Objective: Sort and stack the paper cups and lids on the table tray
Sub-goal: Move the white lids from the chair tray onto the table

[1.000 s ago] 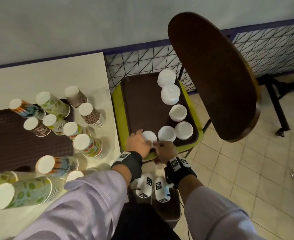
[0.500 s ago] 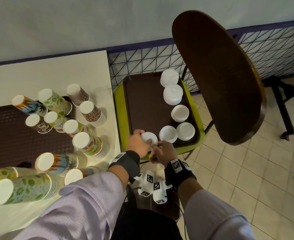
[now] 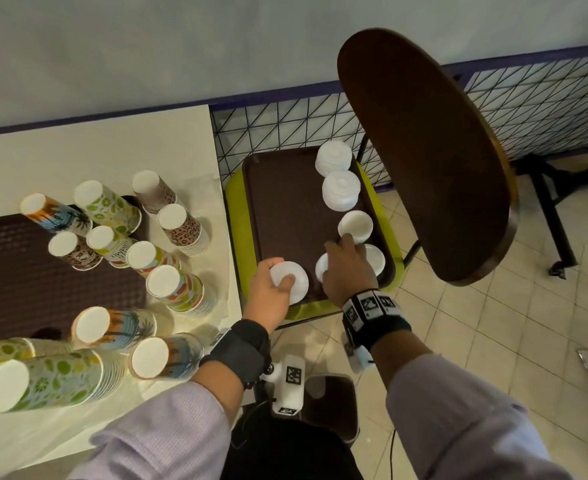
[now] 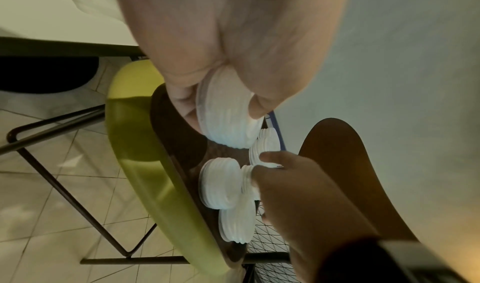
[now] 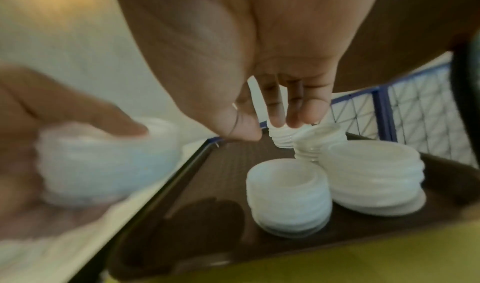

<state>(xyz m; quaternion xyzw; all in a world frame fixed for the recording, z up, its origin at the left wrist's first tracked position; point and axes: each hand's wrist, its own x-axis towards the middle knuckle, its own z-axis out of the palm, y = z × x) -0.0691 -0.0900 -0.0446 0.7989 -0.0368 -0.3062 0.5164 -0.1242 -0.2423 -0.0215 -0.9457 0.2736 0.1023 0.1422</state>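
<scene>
Your left hand point(image 3: 272, 295) grips a short stack of white plastic lids point(image 3: 289, 280), thumb over the top, held just above the near edge of the dark brown plastic tray point(image 3: 282, 206) on the lime-green chair seat point(image 3: 237, 216). Your right hand point(image 3: 349, 268) reaches over the other lid stacks with fingers extended, holding nothing; its fingertips point(image 5: 279, 121) touch the third lid stack point(image 3: 354, 226) in the row. The lids look thin and slippery, so a loose pinch could fan the held stack apart. Sweeping your right wrist sideways could topple the two low stacks beneath it. The patterned paper cup stacks point(image 3: 176, 289) crowd the cream bench point(image 3: 95, 157) edge; a sleeve brushing them may roll them off.
</scene>
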